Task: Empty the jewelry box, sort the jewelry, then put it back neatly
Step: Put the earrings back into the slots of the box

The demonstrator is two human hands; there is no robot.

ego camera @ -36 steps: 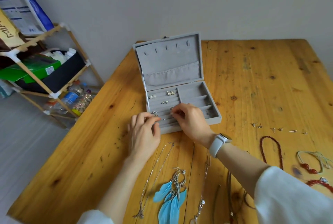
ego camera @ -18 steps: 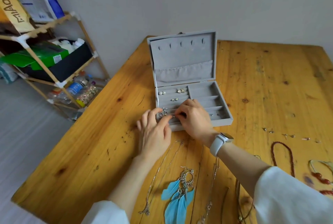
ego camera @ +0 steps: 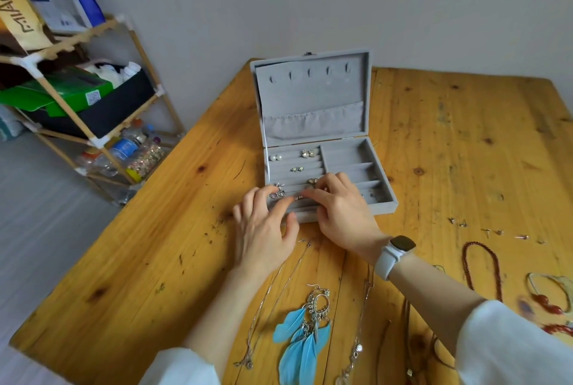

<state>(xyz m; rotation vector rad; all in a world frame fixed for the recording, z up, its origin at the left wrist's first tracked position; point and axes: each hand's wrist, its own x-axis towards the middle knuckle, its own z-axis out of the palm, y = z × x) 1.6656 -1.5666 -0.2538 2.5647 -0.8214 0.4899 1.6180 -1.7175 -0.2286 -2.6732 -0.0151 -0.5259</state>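
The grey velvet jewelry box (ego camera: 313, 99) stands open on the wooden table (ego camera: 459, 142), lid upright. Pairs of stud earrings sit in its left padded rows: a pearl pair (ego camera: 277, 157), a sparkly pair (ego camera: 309, 153) and a small pair (ego camera: 297, 169). My right hand (ego camera: 341, 214) reaches over the front rows, its fingertips pinching a small earring (ego camera: 298, 197) at a slot. My left hand (ego camera: 263, 229) rests with spread fingers on the box's front left corner, beside a silver hoop pair (ego camera: 277, 193).
Blue feather earrings (ego camera: 302, 332) and thin silver necklaces (ego camera: 273, 301) lie near the front edge. Small studs (ego camera: 486, 232), a red bead necklace (ego camera: 482, 266) and bracelets (ego camera: 548, 297) lie at the right. A wooden shelf (ego camera: 77, 99) with bottles stands left of the table.
My view has turned left, so the box sits further right in frame. Both hands stay at the front rows; my fingers have shifted slightly around the small earring.
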